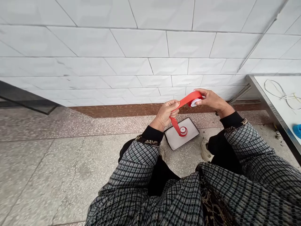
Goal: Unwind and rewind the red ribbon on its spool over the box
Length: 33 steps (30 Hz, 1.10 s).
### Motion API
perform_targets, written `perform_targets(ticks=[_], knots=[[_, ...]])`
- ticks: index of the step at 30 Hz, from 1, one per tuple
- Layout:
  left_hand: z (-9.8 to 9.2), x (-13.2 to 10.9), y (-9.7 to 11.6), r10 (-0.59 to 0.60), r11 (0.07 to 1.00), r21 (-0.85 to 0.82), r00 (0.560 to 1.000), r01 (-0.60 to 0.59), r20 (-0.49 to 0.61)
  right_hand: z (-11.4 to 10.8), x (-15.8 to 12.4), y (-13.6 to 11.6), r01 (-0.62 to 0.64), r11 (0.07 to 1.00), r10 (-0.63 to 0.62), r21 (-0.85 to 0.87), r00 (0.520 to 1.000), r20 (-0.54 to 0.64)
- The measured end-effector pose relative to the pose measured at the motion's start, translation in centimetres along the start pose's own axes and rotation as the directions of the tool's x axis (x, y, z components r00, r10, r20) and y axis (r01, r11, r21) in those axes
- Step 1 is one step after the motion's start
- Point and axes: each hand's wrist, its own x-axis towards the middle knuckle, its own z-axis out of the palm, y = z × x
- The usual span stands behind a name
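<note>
My right hand [211, 99] grips a red ribbon roll [194, 99] with a white core, held up in front of the tiled wall. A red ribbon strip [182, 103] runs from it to my left hand [165, 115], which pinches the strip. Below the left hand the ribbon tail [176, 126] hangs down and ends in a small coil [183, 131] resting over a white tray [172, 141] with a dark rim on the floor between my feet.
A steel-edged white table [270, 94] stands at the right with cords [279, 92] and a blue object [297, 130] on it. A tiled wall rises ahead. Speckled stone floor spreads left. A dark panel [25, 100] lies at far left.
</note>
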Motion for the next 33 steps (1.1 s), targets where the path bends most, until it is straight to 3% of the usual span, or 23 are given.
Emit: perform_targets(ticks=[9,19,24,33], knots=[[0.7,-0.5,-0.4,0.054,0.998,0.032,0.996,-0.052,-0.076,2.5,0.0,-1.2,0.028,0.981,-0.039,0.191,0.998,0.055],[1.4,-0.4,-0.2,0.15,0.963,-0.19,0.964,-0.193,-0.221,4.1,1.3,-0.8,0.004,0.962,-0.017,0.274,0.999,0.043],[1.0,-0.3,-0.3,0.12,0.975,-0.165,0.975,-0.152,-0.189,4.4,1.4,-0.7,0.031,0.942,-0.05,0.334,0.998,0.047],[2.1,0.1,-1.4,0.144,0.972,-0.162,0.977,-0.169,-0.157,5.0,1.3,-0.1,-0.051,0.895,0.044,0.444,0.999,0.026]])
